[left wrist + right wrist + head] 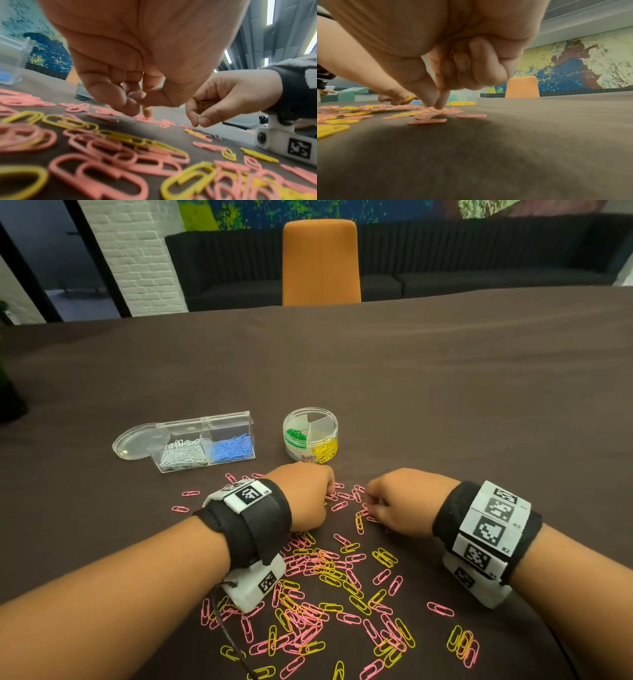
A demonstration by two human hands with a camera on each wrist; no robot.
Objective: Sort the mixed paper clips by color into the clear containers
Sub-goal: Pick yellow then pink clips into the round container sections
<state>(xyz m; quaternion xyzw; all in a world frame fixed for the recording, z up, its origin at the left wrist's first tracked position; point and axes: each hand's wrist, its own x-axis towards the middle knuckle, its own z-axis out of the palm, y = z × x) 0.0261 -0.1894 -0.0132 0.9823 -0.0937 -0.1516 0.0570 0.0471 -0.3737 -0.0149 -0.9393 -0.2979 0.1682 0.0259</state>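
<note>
Both hands work at the far edge of the loose pile of pink and yellow paper clips [329,587] spread on the brown tablecloth [445,405], and the point that matters is where the yellow ones lie from the fingertips. The left hand [303,496] has its fingers curled down to the cloth, and in the left wrist view a yellow clip [147,108] shows pinched between thumb and fingertip, with only pink clips flat under them. The right hand [399,501] is also curled; the left wrist view shows a bit of yellow [204,101] tucked in its bent fingers while thumb and forefinger press together just above the cloth, though what they pinch I cannot tell. The nearest loose yellow clip [359,522] lies just on the near side of the right fingertips, its long axis running toward and away from the person, so the right hand is the closer one. The round clear tub [310,434], holding green and yellow clips in separate sections, stands just beyond the left hand, and the rectangular clear box [205,441] of white and blue clips sits further left.
</note>
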